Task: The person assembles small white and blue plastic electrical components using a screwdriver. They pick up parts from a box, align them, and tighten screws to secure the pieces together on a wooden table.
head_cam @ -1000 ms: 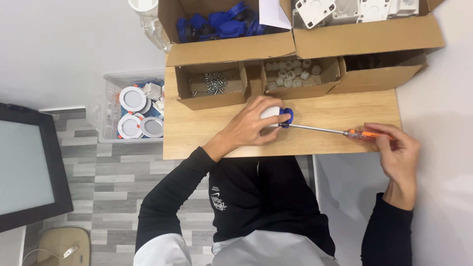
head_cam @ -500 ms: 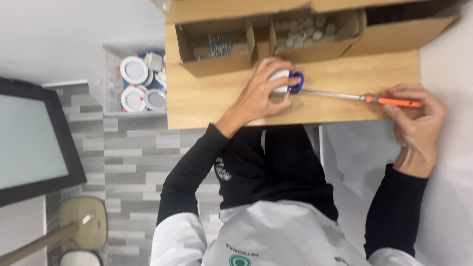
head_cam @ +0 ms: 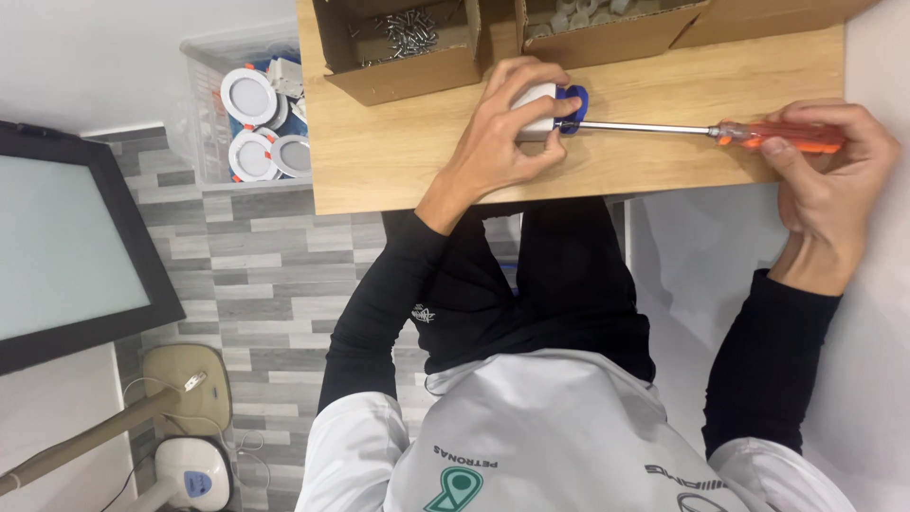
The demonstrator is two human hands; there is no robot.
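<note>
Left hand (head_cam: pixel 502 133) clamps white-and-blue part (head_cam: pixel 550 109) steady on table (head_cam: pixel 398 161) | right hand (head_cam: pixel 825 180) pinches screwdriver (head_cam: pixel 720 131), tip seated in part.

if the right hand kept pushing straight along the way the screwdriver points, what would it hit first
Probably the small white and blue part that the left hand grips on the wooden table. The right hand holds the orange-handled screwdriver, whose tip already sits at the blue piece.
</note>
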